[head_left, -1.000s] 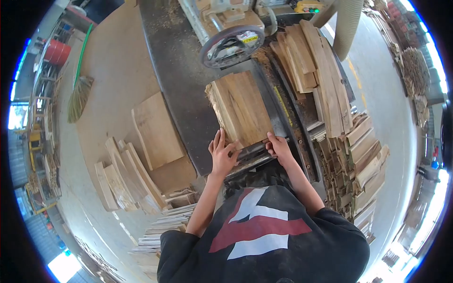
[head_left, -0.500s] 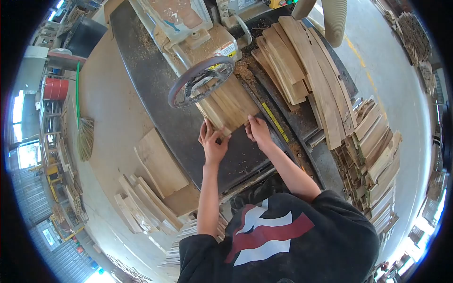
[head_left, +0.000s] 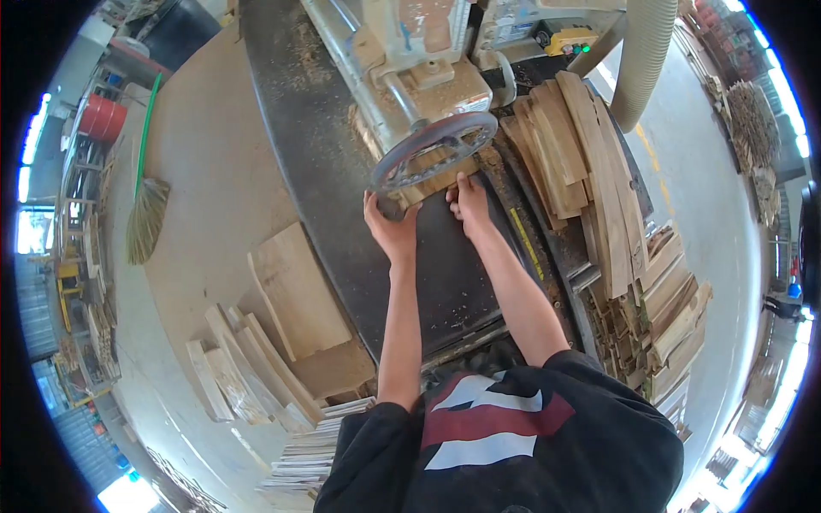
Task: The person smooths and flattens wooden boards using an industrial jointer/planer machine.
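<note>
Short wooden boards (head_left: 438,183) lie side by side on the dark machine table (head_left: 410,282), their far part hidden under the machine head and handwheel (head_left: 436,150). My left hand (head_left: 395,232) curves round their near left corner, with the thumb at the near end and the fingers along the left side. At the near right corner, my right hand (head_left: 469,205) holds the end, index finger reaching forward and the other fingers curled. The handwheel's rim hangs just beyond both hands and covers some of the wood.
Curved planks (head_left: 556,154) are stacked on the right of the table, beside a yellow measuring strip (head_left: 527,244). More offcuts (head_left: 676,299) pile up at right. A ribbed hose (head_left: 643,64) hangs at upper right. Boards (head_left: 299,295) lie at left, and a broom (head_left: 147,218) stands farther left.
Both hands have moved forward with the boards, which now lie mostly beneath the handwheel and machine head. The camera view has also shifted.
</note>
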`<state>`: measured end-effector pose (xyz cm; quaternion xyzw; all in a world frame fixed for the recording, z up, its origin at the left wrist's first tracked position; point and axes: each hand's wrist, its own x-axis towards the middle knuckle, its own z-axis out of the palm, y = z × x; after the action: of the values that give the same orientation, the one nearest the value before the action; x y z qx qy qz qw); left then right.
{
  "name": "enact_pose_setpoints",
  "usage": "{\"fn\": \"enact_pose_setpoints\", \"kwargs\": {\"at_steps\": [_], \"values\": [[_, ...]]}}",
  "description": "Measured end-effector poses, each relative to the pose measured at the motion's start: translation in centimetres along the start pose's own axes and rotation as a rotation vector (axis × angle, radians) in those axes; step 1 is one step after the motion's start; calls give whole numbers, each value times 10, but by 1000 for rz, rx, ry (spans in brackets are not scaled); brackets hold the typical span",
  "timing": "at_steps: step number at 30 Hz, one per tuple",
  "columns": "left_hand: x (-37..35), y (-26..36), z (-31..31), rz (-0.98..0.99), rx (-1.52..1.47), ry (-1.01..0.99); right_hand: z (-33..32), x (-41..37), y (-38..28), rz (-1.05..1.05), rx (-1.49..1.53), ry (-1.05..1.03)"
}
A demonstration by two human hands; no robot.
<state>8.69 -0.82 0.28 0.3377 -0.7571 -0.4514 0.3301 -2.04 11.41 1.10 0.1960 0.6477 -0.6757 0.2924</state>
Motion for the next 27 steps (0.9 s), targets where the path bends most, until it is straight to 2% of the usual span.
{"fn": "enact_pose_setpoints", "kwargs": {"at_steps": [2,4,6,8,10,12,13,14,16,17,19,23,25,27], "values": [[5,-2,-4,10,19,15,6,14,0,-94,-52,-25],[12,-10,-35,8,23,-23,5,27,-6,-92,-51,-107],[11,-27,-83,72,299,103,-3,21,-9,-69,-68,-211],[4,-35,-139,-159,400,181,-23,-3,-7,-200,-210,-472],[-6,-50,-191,-258,530,247,-41,-20,-9,-210,-327,-581],[-17,-74,-238,-396,878,273,-56,-36,2,-178,-344,-613],[-18,-89,-263,-507,793,181,-61,-47,6,-165,-370,-604],[-26,-104,-278,-546,813,226,-65,-54,11,-157,-396,-596],[-41,-121,-294,-415,917,296,-73,-62,29,-235,-426,-531],[-50,-125,-295,-444,929,312,-74,-63,34,-221,-442,-559],[-68,-116,-288,-411,803,371,-79,-74,34,-261,-497,-483],[-114,-102,-291,-429,813,424,-73,-76,37,-280,-476,-463],[-150,-106,-303,-349,877,471,-71,-74,41,-289,-489,-449],[-204,-102,-311,-383,939,482,-73,-74,45,-313,-461,-423]]}}
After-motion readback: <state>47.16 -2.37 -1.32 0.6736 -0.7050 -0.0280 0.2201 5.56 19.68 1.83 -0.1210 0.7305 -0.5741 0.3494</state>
